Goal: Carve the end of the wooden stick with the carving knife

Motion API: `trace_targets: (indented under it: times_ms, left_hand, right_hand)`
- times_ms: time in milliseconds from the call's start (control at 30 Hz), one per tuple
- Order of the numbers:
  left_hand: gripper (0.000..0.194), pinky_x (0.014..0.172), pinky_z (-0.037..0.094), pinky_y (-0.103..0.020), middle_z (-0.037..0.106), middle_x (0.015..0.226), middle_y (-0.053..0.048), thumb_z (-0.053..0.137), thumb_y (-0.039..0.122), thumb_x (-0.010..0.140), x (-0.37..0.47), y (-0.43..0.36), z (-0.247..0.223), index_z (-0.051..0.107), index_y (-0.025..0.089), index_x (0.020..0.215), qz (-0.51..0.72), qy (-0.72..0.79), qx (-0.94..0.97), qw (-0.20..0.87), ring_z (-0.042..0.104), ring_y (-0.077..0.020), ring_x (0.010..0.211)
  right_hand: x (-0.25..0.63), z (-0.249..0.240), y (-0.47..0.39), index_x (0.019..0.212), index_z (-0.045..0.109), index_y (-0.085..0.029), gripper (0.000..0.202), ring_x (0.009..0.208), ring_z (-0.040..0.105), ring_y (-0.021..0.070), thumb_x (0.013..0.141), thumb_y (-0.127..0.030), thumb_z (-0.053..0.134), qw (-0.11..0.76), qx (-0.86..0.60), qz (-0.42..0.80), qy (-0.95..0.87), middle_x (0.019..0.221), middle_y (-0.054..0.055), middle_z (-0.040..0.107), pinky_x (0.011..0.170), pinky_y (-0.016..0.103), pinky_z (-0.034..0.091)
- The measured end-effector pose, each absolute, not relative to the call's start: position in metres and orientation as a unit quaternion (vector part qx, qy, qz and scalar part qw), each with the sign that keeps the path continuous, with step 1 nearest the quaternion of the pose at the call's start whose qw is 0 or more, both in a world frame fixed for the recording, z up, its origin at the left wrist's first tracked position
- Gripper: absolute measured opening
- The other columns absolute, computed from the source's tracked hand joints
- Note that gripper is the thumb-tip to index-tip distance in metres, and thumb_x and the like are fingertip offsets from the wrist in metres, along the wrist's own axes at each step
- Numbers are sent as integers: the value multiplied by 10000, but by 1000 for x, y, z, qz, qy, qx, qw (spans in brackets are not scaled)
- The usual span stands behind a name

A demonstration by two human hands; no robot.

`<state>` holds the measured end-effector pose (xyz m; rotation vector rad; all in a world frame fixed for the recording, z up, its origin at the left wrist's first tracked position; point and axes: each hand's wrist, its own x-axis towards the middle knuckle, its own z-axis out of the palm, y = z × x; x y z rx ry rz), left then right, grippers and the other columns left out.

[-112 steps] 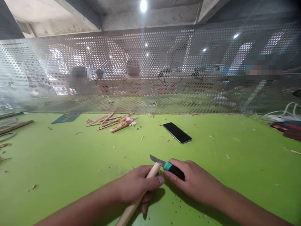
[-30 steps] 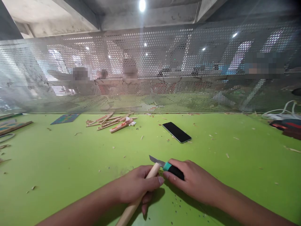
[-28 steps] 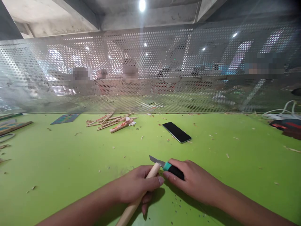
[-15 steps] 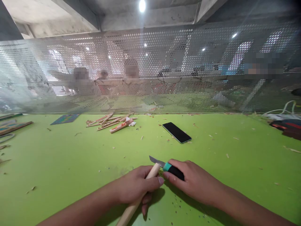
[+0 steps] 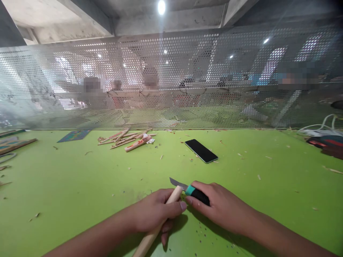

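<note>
A pale wooden stick (image 5: 148, 242) slants up from the bottom edge, with my left hand (image 5: 158, 210) closed round it below its narrowed tip. My right hand (image 5: 214, 200) grips a utility knife (image 5: 198, 194) by its black and teal handle. The knife's bare blade points up and left, just behind the stick's tip; whether blade and wood touch is hard to tell. Both hands are close together, low in the middle of the view. Dark specks and small shavings dot the green table near them.
A black phone (image 5: 201, 150) lies on the green table (image 5: 80, 185) beyond my hands. Thin wood strips (image 5: 128, 137) are piled behind to the left. A perforated metal screen (image 5: 171, 85) crosses the far edge, people behind it. Cables (image 5: 321, 125) lie at right.
</note>
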<state>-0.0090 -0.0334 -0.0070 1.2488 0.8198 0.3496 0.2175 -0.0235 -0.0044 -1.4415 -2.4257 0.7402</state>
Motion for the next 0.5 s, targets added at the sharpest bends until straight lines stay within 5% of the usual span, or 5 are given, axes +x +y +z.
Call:
trace_targets:
  times_ms: [500]
  left_hand:
    - [355, 393, 484, -205, 471, 517, 97, 633, 529, 892, -9, -33, -9, 483, 214, 962, 158, 370, 566, 720, 433, -74, 389]
  right_hand:
    - [218, -4, -25, 902, 608, -216, 393, 655, 585, 181, 1016, -573, 486, 110, -495, 251, -825, 769, 21, 690, 554, 265, 267]
